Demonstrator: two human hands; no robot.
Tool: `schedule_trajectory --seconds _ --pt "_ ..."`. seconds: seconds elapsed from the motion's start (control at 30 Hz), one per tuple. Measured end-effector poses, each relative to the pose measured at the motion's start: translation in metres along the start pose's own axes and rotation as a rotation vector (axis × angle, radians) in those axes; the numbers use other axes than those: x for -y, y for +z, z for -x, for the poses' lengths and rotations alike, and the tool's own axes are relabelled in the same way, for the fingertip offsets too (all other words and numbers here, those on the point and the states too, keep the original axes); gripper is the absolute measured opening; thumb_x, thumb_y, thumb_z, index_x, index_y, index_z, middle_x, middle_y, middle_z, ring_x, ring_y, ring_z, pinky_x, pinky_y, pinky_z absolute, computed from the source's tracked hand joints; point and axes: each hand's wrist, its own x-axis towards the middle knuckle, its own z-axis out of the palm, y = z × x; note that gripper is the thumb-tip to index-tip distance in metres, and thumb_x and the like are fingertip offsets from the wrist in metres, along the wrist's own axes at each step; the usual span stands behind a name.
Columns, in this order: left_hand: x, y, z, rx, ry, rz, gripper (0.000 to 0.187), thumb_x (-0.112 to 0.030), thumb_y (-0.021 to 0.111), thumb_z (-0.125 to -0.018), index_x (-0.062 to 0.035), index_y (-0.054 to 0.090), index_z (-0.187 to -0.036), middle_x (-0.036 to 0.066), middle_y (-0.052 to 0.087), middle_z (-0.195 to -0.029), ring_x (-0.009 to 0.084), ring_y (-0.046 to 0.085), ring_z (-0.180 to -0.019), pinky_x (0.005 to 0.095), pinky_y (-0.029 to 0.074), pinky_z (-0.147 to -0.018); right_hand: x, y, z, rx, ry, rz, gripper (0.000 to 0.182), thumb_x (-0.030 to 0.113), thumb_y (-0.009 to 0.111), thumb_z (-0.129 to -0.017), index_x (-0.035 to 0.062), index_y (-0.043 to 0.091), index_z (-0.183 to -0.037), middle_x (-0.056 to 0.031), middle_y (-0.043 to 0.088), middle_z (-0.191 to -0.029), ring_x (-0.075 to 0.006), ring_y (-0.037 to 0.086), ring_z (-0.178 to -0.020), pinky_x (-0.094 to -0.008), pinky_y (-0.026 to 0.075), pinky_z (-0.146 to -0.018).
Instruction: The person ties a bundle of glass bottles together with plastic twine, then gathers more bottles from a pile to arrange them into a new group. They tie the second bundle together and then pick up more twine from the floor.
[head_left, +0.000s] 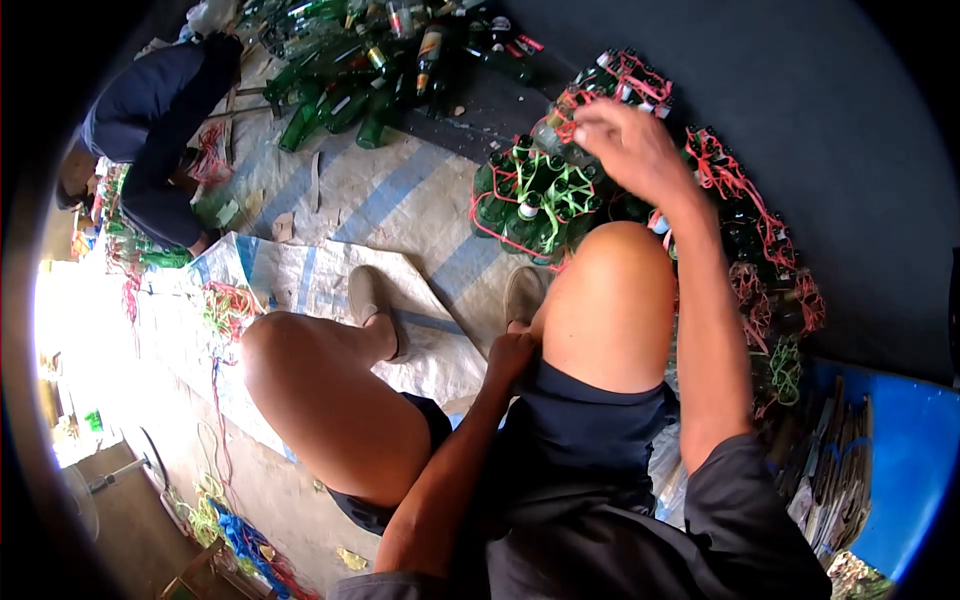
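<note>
My right hand (632,152) is raised over the bundled bottles, fingers loosely curved with a gap at the thumb. Pink-red string (567,130) shows just past its fingertips; I see no clear grip on it. Below and left of that hand, a bundle of green glass bottles (490,212) stands upright. Light green string (552,203) is netted over the necks, and pink string runs round the sides. My left hand (512,356) is closed beside my right thigh, near the shoe. Whatever it may hold is hidden.
Loose bottles (345,100) lie piled at the back. More string-tied bundles (735,185) line the right side. A person in dark clothes (160,110) bends at far left. A striped tarp (370,190) covers the floor. Tangled string (245,540) lies lower left; flattened cardboard (835,480) stands lower right.
</note>
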Motion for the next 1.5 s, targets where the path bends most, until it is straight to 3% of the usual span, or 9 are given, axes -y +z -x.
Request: schedule_trajectory --seconds 0.03,0.1,0.17,0.2,0.37,0.5,0.8,1.3,1.5 --pt "-0.010 -0.015 0.002 0.093 -0.089 0.016 0.037 -0.030 0.057 -0.099 -0.0003 0.078 -0.091 0.029 0.076 -0.093 0.0510 0.074 -0.091 0.0584 0.057 -0.080 0.003 0.000 0.022 -0.019 0.044 -0.089 0.038 0.028 0.069 -0.103 -0.0021 0.075 -0.125 -0.0194 0.081 -0.115 -0.0236 0.077 -0.103 -0.0379 0.059 -0.093" --pt "-0.040 -0.039 0.003 0.047 -0.601 0.348 0.052 -0.041 0.053 -0.103 0.0044 0.079 -0.097 0.035 0.074 -0.099 0.0538 0.072 -0.099 0.0580 0.055 -0.085 0.017 0.018 0.068 -0.103 0.084 -0.325 0.040 0.035 0.073 -0.105 -0.0027 0.076 -0.116 -0.0182 0.082 -0.106 -0.0226 0.079 -0.099 -0.0369 0.061 -0.088" --pt "-0.041 -0.041 0.010 0.017 -0.641 0.399 0.067 -0.052 0.050 -0.104 0.0087 0.077 -0.096 0.038 0.072 -0.098 0.0518 0.073 -0.106 0.0541 0.054 -0.090 0.029 0.017 0.096 0.040 0.157 -0.348 0.044 0.040 0.071 -0.108 -0.0017 0.075 -0.119 -0.0171 0.082 -0.107 -0.0226 0.079 -0.097 -0.0359 0.061 -0.088" --pt "-0.043 -0.042 0.013 -0.004 -0.654 0.429 0.067 -0.052 0.050 -0.104 0.0086 0.076 -0.096 0.037 0.072 -0.098 0.0515 0.073 -0.106 0.0539 0.054 -0.090 0.035 0.028 0.106 -0.061 0.115 -0.433 0.036 0.032 0.071 -0.108 -0.0016 0.075 -0.121 -0.0107 0.081 -0.104 -0.0123 0.074 -0.099 -0.0322 0.058 -0.089" --pt "-0.048 -0.040 0.028 0.019 -0.672 0.639 0.065 -0.051 0.050 -0.105 0.0080 0.076 -0.097 0.036 0.072 -0.097 0.0501 0.073 -0.104 0.0532 0.054 -0.089 0.076 0.047 0.129 -0.254 -0.027 -0.027 0.037 0.034 0.075 -0.102 0.0026 0.075 -0.122 -0.0150 0.076 -0.119 -0.0339 0.073 -0.112 -0.0410 0.057 -0.097" --pt "-0.053 -0.047 0.029 -0.053 -0.689 0.825 0.064 -0.051 0.051 -0.105 0.0075 0.076 -0.098 0.035 0.072 -0.097 0.0489 0.073 -0.103 0.0527 0.055 -0.089 0.112 0.046 0.133 -0.129 -0.073 -0.032 0.035 0.031 0.076 -0.099 0.0034 0.073 -0.119 -0.0135 0.071 -0.116 -0.0350 0.071 -0.110 -0.0425 0.056 -0.096" --pt "-0.052 -0.112 -0.045 -0.388 -0.718 1.288 0.061 -0.049 0.052 -0.106 0.0063 0.075 -0.099 0.032 0.072 -0.097 0.0463 0.073 -0.100 0.0514 0.056 -0.087 0.133 0.085 0.125 -0.251 -0.306 -0.045 0.033 0.020 0.082 -0.087 0.0025 0.072 -0.113 -0.0118 0.067 -0.112 -0.0350 0.068 -0.103 -0.0448 0.057 -0.091" --pt "-0.013 -0.125 -0.007 -0.419 -0.903 1.289 0.055 -0.047 0.053 -0.108 0.0045 0.074 -0.102 0.028 0.072 -0.096 0.0419 0.074 -0.095 0.0493 0.059 -0.085 0.149 0.080 0.123 -0.005 -0.260 -0.023 0.028 0.024 0.077 -0.095 0.0017 0.066 -0.110 -0.0127 0.061 -0.117 -0.0313 0.059 -0.118 -0.0445 0.049 -0.109" --pt "-0.016 -0.124 0.000 -0.406 -0.913 1.298 0.053 -0.046 0.053 -0.109 0.0037 0.073 -0.103 0.026 0.072 -0.096 0.0401 0.074 -0.093 0.0485 0.060 -0.084 0.154 0.087 0.124 -0.057 -0.286 0.042 0.028 0.024 0.076 -0.095 0.0022 0.066 -0.109 -0.0126 0.061 -0.116 -0.0306 0.059 -0.116 -0.0449 0.049 -0.109"
